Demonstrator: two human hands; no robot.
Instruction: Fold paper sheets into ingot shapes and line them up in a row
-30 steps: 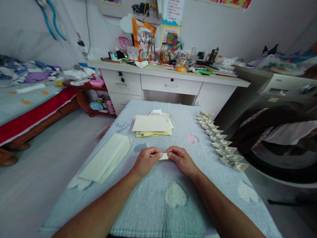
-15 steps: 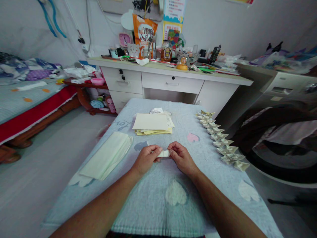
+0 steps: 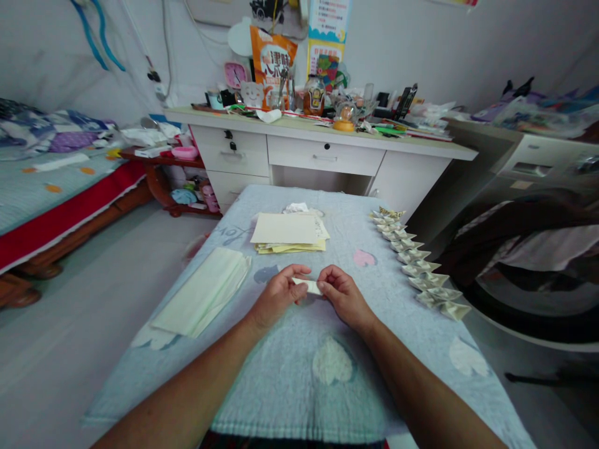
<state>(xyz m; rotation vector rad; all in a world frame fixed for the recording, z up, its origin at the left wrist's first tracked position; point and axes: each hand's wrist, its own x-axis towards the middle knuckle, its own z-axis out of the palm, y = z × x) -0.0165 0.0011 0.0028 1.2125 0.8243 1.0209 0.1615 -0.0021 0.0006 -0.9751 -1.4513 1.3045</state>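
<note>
A small, narrow strip of folded paper [image 3: 312, 287] is held over the cloth in front of me. My right hand [image 3: 342, 295] pinches its right end between thumb and curled fingers. My left hand [image 3: 279, 293] has its thumb on the left end, the index finger lifted above the strip and the other fingers partly hidden beneath. Beyond the hands lies a stack of paper sheets [image 3: 285, 229], cream on top with yellow edges below. To the left are long folded pale sheets [image 3: 203, 293]. A slanting row of several folded paper pieces [image 3: 418, 268] with pointed tips runs along the right side.
A pale blue patterned cloth [image 3: 262, 386] covers the table. Behind it stands a white desk [image 3: 322, 149] crowded with jars, a snack bag [image 3: 274, 65] and a pink clock [image 3: 234, 75]. A front-loading washing machine [image 3: 543, 174] is at right, a bed [image 3: 60, 181] at left.
The left fingers have loosened and the index finger has risen off the strip. The folded paper now tilts slightly, its left end higher. The right hand has barely moved.
</note>
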